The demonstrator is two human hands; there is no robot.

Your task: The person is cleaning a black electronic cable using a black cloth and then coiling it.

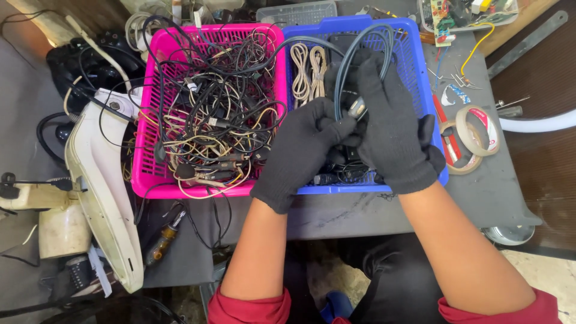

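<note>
Both your hands wear black knit gloves and meet over the blue basket (pixel 414 66), which sits toward the far edge of the counter (pixel 492 192), right of centre.

Left hand (pixel 300 150): fingers curled, thumb and forefinger pinching the grey cable (pixel 360 42) just below its metal plug (pixel 356 108).

Right hand (pixel 393 129): fingers closed around the same cable from above, touching the left hand at the plug. The cable loops up from your hands in an arc over the far half of the blue basket.

Inside the blue basket, near its left wall: two beige cables (pixel 308 72) coiled neatly, side by side. Dark items lie under your hands; too hidden to tell what they are.

The pink basket (pixel 144 174) stands touching the blue one on its left, heaped with tangled black and cream wires (pixel 216 114).

Right edge of the counter: two rolls of tape (pixel 474 141), overlapping, with a red-handled tool (pixel 444 129) between them and the blue basket.

Near edge, left of your left arm: a screwdriver (pixel 162 240) lying among stray black leads.

Off the counter's left edge: a white plastic housing (pixel 105 186).
</note>
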